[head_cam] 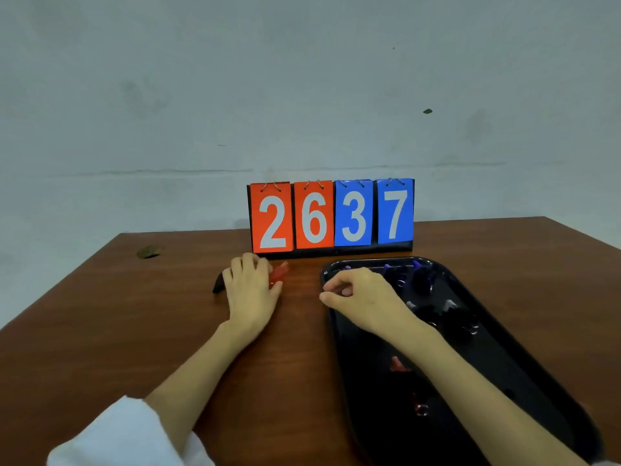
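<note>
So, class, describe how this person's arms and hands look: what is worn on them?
The left hand and right hand are bare: no gloves, rings or watch show. A loose white sleeve sits pushed up the left arm, leaving the forearm uncovered. The right forearm is uncovered too.

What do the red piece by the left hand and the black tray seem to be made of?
Red piece: probably translucent plastic, glossy; light shows through it. Black tray: likely smooth plastic, possibly coated metal; its surface gives soft reflections.
</note>
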A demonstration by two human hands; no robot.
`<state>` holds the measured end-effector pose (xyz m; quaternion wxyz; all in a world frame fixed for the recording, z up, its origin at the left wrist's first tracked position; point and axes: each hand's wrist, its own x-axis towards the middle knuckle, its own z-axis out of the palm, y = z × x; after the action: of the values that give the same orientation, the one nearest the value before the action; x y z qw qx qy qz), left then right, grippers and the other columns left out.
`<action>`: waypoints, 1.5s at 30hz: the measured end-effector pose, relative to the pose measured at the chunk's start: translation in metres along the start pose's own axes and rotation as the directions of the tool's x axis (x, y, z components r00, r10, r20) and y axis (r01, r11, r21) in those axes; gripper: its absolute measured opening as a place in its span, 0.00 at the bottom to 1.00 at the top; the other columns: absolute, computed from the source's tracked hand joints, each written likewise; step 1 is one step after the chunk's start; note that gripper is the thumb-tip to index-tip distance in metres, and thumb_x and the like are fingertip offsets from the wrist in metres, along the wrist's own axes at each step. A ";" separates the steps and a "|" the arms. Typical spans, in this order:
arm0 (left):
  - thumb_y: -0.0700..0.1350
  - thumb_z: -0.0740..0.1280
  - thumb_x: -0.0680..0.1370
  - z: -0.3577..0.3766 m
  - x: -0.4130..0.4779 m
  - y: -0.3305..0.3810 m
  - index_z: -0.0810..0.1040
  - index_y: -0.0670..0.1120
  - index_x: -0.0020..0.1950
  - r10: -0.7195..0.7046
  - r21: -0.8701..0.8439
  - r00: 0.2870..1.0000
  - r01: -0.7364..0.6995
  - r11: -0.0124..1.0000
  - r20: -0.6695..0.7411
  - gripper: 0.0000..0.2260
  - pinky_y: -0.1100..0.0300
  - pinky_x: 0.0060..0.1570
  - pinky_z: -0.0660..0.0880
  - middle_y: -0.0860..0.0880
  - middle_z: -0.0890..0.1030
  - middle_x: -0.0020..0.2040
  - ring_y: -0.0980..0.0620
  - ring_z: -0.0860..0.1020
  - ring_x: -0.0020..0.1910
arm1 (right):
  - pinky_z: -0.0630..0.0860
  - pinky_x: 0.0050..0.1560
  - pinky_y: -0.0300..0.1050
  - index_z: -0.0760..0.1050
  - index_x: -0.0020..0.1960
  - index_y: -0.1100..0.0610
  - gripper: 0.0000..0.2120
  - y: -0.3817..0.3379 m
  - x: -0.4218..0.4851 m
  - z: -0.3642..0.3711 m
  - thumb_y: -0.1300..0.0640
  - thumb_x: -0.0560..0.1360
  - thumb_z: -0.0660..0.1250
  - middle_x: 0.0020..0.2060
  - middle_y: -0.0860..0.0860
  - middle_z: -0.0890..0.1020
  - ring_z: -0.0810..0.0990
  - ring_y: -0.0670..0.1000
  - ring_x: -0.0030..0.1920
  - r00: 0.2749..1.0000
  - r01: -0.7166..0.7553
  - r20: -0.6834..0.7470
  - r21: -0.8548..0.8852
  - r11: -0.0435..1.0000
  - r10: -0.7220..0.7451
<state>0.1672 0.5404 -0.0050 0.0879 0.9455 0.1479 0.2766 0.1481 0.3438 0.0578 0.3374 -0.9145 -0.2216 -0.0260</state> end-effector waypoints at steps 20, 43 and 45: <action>0.45 0.68 0.76 -0.074 -0.012 0.047 0.74 0.44 0.58 0.487 -0.830 0.693 0.312 0.462 0.532 0.12 0.64 0.24 0.65 0.51 0.74 0.28 0.55 0.67 0.22 | 0.81 0.47 0.46 0.74 0.51 0.60 0.11 -0.005 -0.010 -0.047 0.52 0.78 0.61 0.38 0.54 0.84 0.84 0.51 0.42 0.969 -0.111 0.088 0.990 0.087 0.230; 0.47 0.68 0.75 -0.038 0.022 -0.020 0.76 0.47 0.44 -0.057 -0.342 0.889 0.233 0.910 0.455 0.04 0.57 0.47 0.76 0.50 0.78 0.44 0.54 0.77 0.43 | 0.71 0.32 0.37 0.75 0.47 0.56 0.13 0.020 -0.008 -0.047 0.46 0.76 0.62 0.30 0.47 0.75 0.76 0.44 0.33 0.892 -0.043 -0.432 0.209 0.977 0.131; 0.46 0.67 0.76 -0.040 0.016 -0.012 0.76 0.50 0.45 0.084 -0.354 0.911 0.071 0.933 0.405 0.01 0.60 0.49 0.75 0.52 0.78 0.46 0.55 0.77 0.47 | 0.71 0.31 0.35 0.76 0.47 0.56 0.15 0.014 -0.008 -0.044 0.45 0.76 0.61 0.31 0.48 0.78 0.76 0.42 0.31 0.951 -0.032 -0.268 0.411 0.911 0.155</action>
<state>0.1554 0.5605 0.0328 0.2881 0.9505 0.0693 0.0931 0.1513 0.3033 0.0819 0.5482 -0.8209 -0.1248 -0.0998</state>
